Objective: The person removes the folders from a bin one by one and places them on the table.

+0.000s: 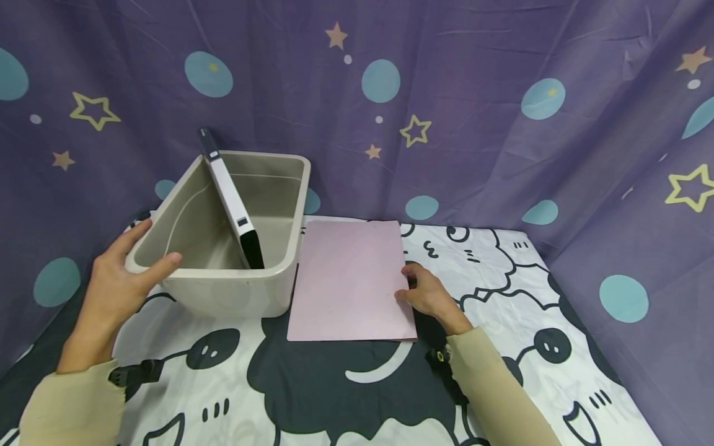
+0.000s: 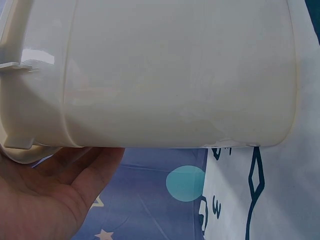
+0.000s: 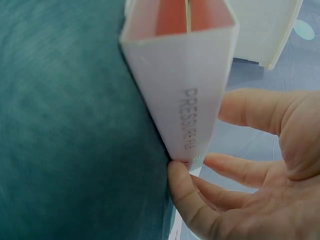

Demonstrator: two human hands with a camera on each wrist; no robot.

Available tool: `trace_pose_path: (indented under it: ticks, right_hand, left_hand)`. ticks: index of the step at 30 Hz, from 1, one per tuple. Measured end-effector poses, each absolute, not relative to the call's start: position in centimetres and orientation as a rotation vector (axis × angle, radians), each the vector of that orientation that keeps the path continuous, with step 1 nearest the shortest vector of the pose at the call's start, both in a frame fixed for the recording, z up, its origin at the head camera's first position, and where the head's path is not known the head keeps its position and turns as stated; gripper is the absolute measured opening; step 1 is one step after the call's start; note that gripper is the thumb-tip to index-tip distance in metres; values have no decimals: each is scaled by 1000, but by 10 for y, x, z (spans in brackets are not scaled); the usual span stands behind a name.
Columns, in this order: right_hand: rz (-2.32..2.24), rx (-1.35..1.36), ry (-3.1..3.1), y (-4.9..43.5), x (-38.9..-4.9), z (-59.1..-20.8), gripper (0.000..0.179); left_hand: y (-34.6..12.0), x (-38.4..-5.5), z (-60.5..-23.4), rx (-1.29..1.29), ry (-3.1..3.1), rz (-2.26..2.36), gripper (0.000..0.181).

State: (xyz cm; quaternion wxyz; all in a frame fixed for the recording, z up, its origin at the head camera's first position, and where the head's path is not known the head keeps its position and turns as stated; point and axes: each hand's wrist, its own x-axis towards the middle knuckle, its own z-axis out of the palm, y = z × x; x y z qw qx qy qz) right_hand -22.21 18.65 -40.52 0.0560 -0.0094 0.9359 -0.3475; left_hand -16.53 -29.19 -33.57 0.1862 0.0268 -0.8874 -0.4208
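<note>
Head view: a folder (image 1: 351, 282) is laid flat on a patterned cloth (image 1: 334, 396), just right of a bin (image 1: 223, 294), its right edge pinched between the thumb and fingers of a right hand (image 1: 429, 294), while the bin's near left rim is gripped by a left hand (image 1: 119, 275), the thumb hooked over the lip and the fingers laid along the outer wall. From the right wrist camera, the folder's spine (image 3: 182, 95) is shown between thumb and fingers; how firmly it is held cannot be told. Trouble, it is judged, could be caused by that narrow hold: if the folder were raised by the spine alone, its covers could be parted by their own weight, or the spine could be lost from the fingertips. More risk is posed by a binder (image 1: 229, 193) propped at a slant in the bin, its far end leaned over the far left rim; by a tug or tilt, it could be sent sliding. The folder could also be shoved if the bin were pushed right; whether the two touch cannot be made out. Counted are two hands, one folder, one bin, one binder, one cloth and, on the far side, one curtain (image 1: 463, 155).
</note>
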Motion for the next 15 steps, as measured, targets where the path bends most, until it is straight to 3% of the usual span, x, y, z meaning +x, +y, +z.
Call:
trace_pose_path:
  ticks: [15]
  right_hand:
    - [-1050,-29,2837,187,-224,-407,54]
  left_hand:
    - [-291,-165,-337,61,-2490,-1196,84]
